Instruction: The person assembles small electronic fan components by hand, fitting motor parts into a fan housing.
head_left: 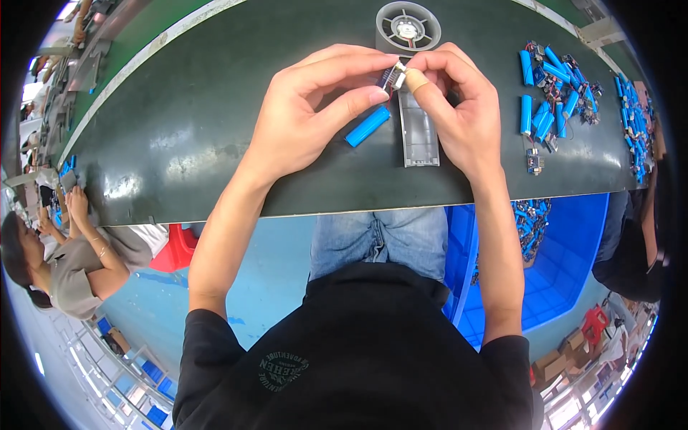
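Note:
My left hand pinches a small circuit board between thumb and forefinger. At the board's pale end, the thumb and forefinger of my right hand are pressed together; a tan wrap covers the right thumb. Just below the left fingertips, a blue cylindrical battery lies at a slant, and short wires show between it and the board. A grey plastic housing has a round ribbed head beyond my hands and a hollow, trough-like handle lying toward me, partly covered by my right hand.
Loose blue batteries with wired boards lie on the dark green table at right, and another pile lies farther right. A blue bin holding more stands below the table edge. A co-worker sits at left; another person is at right.

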### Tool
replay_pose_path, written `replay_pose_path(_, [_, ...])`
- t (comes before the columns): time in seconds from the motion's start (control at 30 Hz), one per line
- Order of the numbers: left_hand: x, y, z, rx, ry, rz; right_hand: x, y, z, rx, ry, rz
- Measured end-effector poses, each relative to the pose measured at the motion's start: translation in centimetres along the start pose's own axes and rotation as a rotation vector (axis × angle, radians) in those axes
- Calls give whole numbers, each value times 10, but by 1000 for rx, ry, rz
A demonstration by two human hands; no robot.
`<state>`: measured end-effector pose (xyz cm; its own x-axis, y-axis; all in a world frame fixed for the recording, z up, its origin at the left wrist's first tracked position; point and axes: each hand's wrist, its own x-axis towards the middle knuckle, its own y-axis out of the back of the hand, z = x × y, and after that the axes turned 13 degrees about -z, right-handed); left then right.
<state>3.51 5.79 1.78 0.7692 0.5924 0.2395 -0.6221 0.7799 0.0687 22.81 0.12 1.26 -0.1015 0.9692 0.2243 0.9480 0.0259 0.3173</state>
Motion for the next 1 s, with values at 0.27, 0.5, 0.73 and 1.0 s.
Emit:
replay_pose_path(0.27, [1, 9, -1, 281, -66, -46, 0, 5, 2, 88, -39, -72])
replay_pose_path(0.5, [0, 9, 2, 271, -13, -62, -2, 4, -1, 73, -36, -84])
replay_pose_path(0.73, [0, 11, 5, 331, -23, -106, -3, 4, 0, 49, -14, -84])
replay_pose_path(1.0, [0, 8, 2, 340, -45, -74, 1, -3, 6, -239, 223, 90])
